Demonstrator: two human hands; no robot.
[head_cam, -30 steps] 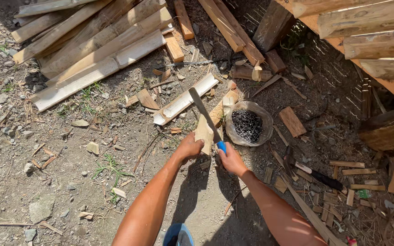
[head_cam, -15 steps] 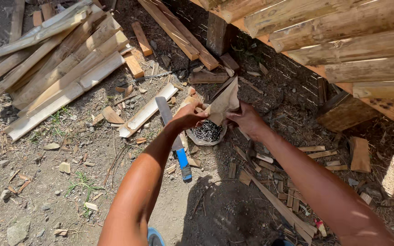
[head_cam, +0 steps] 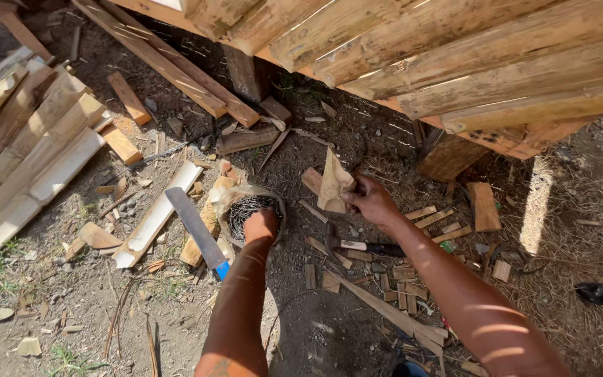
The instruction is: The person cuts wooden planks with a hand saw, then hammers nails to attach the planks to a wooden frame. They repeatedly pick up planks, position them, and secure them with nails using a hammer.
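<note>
Machete [head_cam: 195, 227] now lies dropped on the dirt just left of your left hand [head_cam: 260, 225], whose fingers have gone down into the bowl of nails [head_cam: 249, 209], grip hidden, while your right hand [head_cam: 369, 200] pinches 1 wood wedge [head_cam: 334, 183].

In my right hand [head_cam: 370, 201] I hold a pale, rough-split piece of wood [head_cam: 333, 185] with a matt, fibrous face. My left hand [head_cam: 261, 225] rests in a round bowl [head_cam: 237, 197] of dark, dull metal nails. The flat grey metal blade [head_cam: 194, 225] looks matt, its blue handle [head_cam: 222, 270] smooth plastic. The ground [head_cam: 71, 307] is dry, rough earth.
</note>
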